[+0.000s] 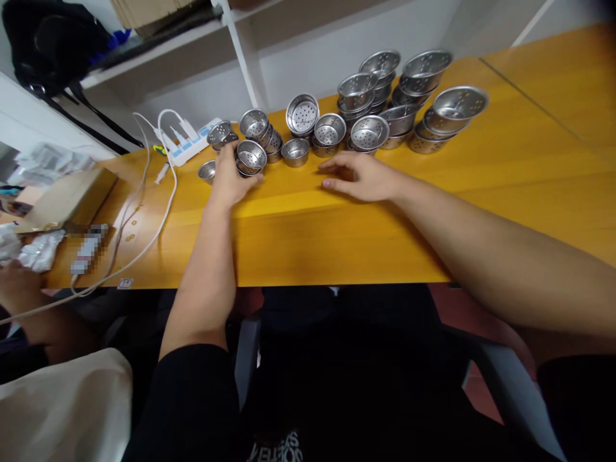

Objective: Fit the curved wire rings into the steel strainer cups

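Held the left hand [231, 181] around a perforated metal cup [251, 158] near the left end of a cluster of similar cups at the back of the surface [308, 237], thumb stretched along the near side, fingers bent round the left. Could not tell how tight a grip, with the fingertips partly hidden. Held the right hand [368, 177] low over the surface, just in front of the middle cups, fingers loosely curved and parted from the thumb, nothing in grasp.

Called, by the look of it, for light, even pressure from thumb and fingers on the wall, to avoid tipping the cup. Probably safest to raise it straight, for fear of dragging the metal just beneath. Needed care around the knuckles too, close to the rear cup [221, 133]. Likely did best with the right hand relaxed near the small cup [295, 154], clear of the taller stacks [426, 74] to avoid toppling them.
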Motion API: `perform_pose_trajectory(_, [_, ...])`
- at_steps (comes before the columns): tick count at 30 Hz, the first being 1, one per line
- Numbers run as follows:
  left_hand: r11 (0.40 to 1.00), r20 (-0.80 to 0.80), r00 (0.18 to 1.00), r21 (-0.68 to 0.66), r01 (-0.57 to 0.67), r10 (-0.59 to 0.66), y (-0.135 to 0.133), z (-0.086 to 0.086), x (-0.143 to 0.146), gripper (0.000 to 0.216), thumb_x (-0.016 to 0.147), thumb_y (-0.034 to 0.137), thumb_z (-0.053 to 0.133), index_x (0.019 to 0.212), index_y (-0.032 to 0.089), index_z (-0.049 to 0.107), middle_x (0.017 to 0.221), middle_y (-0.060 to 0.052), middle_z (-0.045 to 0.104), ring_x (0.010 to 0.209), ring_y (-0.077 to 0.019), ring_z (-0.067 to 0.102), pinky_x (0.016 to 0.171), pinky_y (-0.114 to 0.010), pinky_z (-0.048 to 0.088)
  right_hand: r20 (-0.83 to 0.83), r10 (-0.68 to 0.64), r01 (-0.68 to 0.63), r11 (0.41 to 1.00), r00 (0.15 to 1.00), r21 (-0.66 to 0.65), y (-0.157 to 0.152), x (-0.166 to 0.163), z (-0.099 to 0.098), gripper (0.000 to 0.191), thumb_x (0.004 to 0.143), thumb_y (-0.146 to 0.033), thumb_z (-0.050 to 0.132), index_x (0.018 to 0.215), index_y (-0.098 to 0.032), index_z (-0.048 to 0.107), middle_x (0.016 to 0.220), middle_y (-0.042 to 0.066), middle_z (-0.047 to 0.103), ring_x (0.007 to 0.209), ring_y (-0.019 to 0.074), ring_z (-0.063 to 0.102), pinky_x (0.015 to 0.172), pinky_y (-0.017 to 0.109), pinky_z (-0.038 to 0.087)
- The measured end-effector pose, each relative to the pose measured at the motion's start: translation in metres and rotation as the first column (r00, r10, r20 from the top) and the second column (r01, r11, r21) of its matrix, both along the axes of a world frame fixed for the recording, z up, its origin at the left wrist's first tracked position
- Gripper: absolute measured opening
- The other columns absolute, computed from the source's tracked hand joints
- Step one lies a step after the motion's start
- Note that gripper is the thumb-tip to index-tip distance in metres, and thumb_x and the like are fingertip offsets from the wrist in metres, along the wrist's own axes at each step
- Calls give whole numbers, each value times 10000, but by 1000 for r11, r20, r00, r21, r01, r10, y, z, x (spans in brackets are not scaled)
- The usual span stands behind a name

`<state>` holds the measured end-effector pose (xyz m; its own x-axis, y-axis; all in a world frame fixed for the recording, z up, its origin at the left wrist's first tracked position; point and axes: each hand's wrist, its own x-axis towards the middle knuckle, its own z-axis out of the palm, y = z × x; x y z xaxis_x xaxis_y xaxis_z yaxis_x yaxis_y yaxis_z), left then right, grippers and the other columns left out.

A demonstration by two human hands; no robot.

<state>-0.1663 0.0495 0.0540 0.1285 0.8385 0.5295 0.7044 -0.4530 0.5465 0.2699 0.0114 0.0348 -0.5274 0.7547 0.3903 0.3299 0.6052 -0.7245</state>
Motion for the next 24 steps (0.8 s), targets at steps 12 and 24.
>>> perform_pose_trajectory(12, [989, 75, 991, 106, 101, -109, -27, 28, 36, 1026, 861, 765, 1163, 1622, 345, 619, 1706, -143, 738, 1703, -474, 689, 1534, -689, 530, -68, -50, 55, 996, 996, 72, -16, -8, 15, 735, 1078, -925, 866, 1498, -330, 958, 1485, 185, 910, 1290, 501, 887, 1312, 808, 687])
perform_pose_trajectory(24, [932, -78, 930, -92, 352, -359, -70, 15, 137, 856, 817, 442, 1239, 1513, 327, 754, 1615, -132, 685, 1771, -554, 613, 1530, -785, 521, -15, -4, 8, 968, 1000, 252, -60, -45, 31, 317, 1246, -537, 707, 1317, -316, 922, 1308, 143, 844, 1213, 418, 824, 1160, 646, 704])
